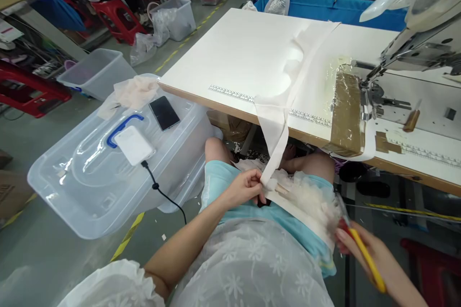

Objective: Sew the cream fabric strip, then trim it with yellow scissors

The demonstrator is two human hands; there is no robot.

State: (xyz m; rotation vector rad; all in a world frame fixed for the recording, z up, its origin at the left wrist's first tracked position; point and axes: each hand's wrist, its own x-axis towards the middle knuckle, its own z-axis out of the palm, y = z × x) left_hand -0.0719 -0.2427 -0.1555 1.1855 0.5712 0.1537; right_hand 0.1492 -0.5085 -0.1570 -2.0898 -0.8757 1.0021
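My left hand pinches a pale fabric strip above my lap. From there the strip runs up over the table edge and lies along the white tabletop. My right hand, somewhat blurred, is closed on scissors with yellow and red handles, their blades pointing up and left beside the fabric. Across my thighs lies ruffled cream fabric with a flat pale band along its lower side.
A white sewing table with a printed ruler spans the front, its sewing machine at the right. On the left, a lidded plastic bin holds a phone, a white device with a black cable and sheer fabric.
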